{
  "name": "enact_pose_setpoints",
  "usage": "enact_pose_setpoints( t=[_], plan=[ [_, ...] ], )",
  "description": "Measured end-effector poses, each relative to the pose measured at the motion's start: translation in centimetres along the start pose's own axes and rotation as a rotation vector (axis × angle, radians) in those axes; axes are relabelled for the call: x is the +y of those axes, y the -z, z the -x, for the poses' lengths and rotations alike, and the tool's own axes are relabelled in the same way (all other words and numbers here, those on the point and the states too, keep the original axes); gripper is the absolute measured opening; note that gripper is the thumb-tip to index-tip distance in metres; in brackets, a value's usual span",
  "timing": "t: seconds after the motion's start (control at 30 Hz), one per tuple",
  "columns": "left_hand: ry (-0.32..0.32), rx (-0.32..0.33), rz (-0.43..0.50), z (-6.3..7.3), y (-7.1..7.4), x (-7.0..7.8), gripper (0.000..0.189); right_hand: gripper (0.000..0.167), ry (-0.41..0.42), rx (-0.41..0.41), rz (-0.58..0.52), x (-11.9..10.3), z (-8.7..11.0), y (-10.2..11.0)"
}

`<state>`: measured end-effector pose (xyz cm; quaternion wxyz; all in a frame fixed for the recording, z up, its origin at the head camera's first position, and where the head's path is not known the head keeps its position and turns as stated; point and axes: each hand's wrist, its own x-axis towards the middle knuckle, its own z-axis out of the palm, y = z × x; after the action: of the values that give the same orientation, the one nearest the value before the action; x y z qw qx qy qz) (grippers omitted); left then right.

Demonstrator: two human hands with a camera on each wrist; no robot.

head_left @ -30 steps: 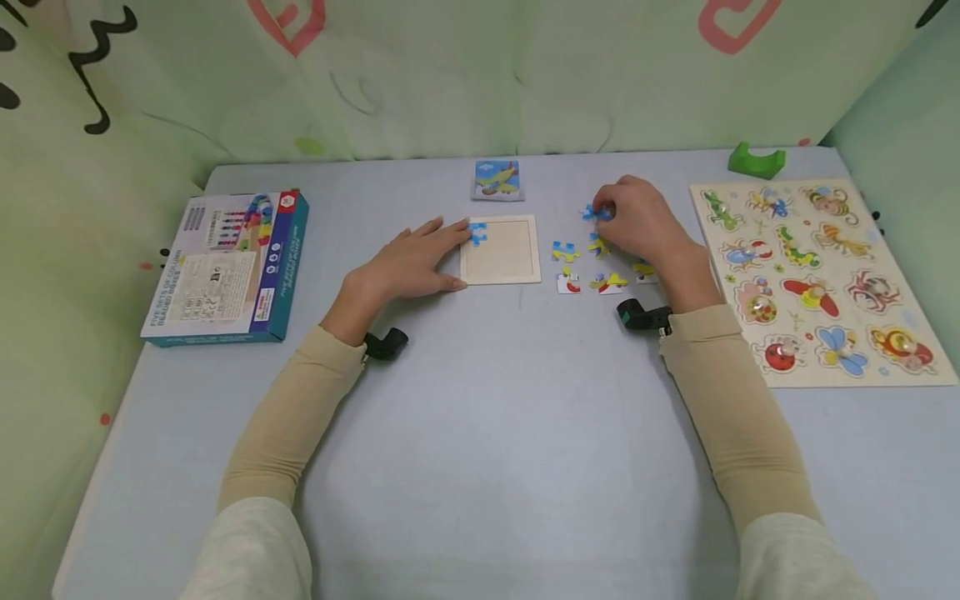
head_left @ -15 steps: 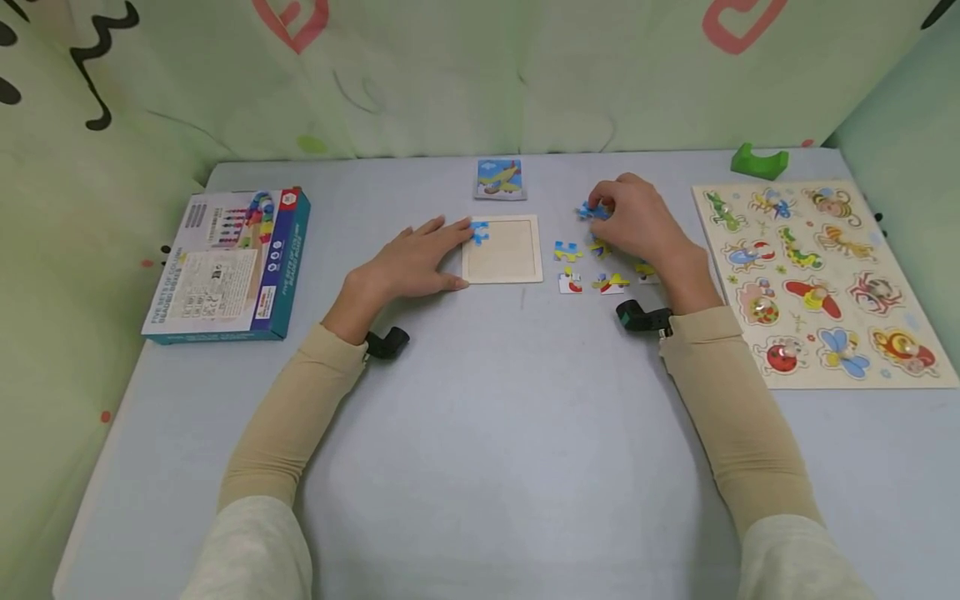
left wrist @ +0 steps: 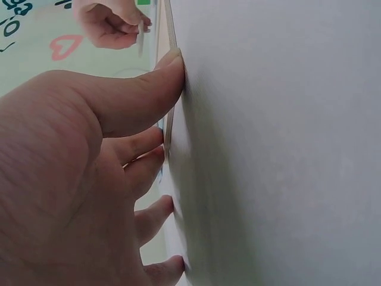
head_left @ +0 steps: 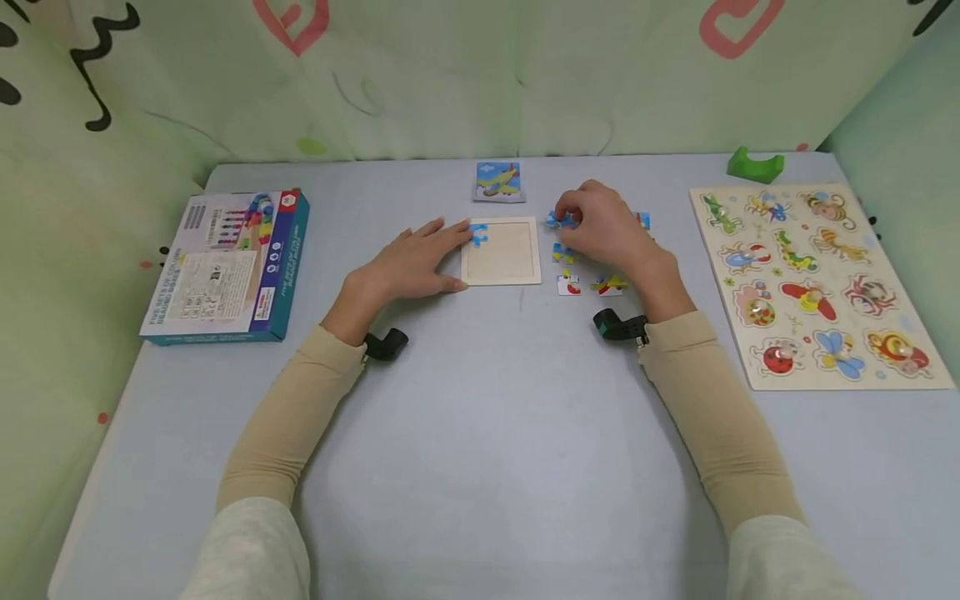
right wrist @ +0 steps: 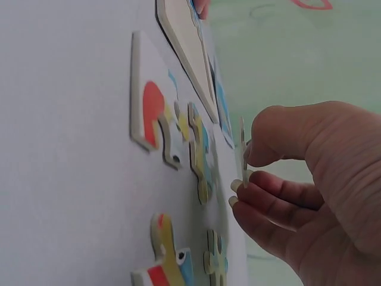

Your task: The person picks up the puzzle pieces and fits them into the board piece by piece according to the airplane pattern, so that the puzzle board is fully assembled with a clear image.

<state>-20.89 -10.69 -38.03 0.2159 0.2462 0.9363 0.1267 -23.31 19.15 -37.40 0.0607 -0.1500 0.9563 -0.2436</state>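
My right hand [head_left: 603, 225] pinches a blue jigsaw piece [head_left: 558, 220] between thumb and fingertips, just right of the wooden puzzle tray [head_left: 501, 281]. In the right wrist view that jigsaw piece [right wrist: 243, 152] appears edge-on, raised off the table. My left hand [head_left: 412, 262] lies with fingers spread at the tray's left side, thumb and fingertips touching its edge. One blue piece [head_left: 478, 235] sits in the tray's upper left corner. Several loose pieces, among them a white and red one [head_left: 568, 284] and a yellow one [head_left: 609, 284], lie below my right hand, which partly hides others.
A small airplane picture card [head_left: 498, 181] lies behind the tray. On the right is a large insect puzzle board [head_left: 821, 287], with a green curved block [head_left: 755, 165] behind it. A flat box [head_left: 225, 265] lies on the left. A printed green curtain [head_left: 450, 83] closes off the back.
My right hand has lifted the blue piece from the loose group and carried it left toward the tray, uncovering another blue piece behind it. My left hand has stayed at the tray.
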Motion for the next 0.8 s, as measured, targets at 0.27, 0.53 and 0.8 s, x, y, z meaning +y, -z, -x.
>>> enact_pose_setpoints(
  t=[0.27, 0.53, 0.8],
  plan=[
    [-0.004, -0.003, -0.008, 0.0, 0.1, 0.0, 0.082, 0.026, 0.068, -0.028, 0.01, -1.4, -0.3, -0.8],
    [-0.003, -0.011, -0.01, -0.1, 0.2, 0.0, 0.081, 0.024, 0.149, -0.047, -0.014, -3.8, -1.1, -1.8],
    [-0.01, -0.008, -0.002, 0.0, 0.2, -0.1, 0.081, 0.021, 0.207, -0.084, 0.029, -5.5, -2.0, -3.2]
  ],
)
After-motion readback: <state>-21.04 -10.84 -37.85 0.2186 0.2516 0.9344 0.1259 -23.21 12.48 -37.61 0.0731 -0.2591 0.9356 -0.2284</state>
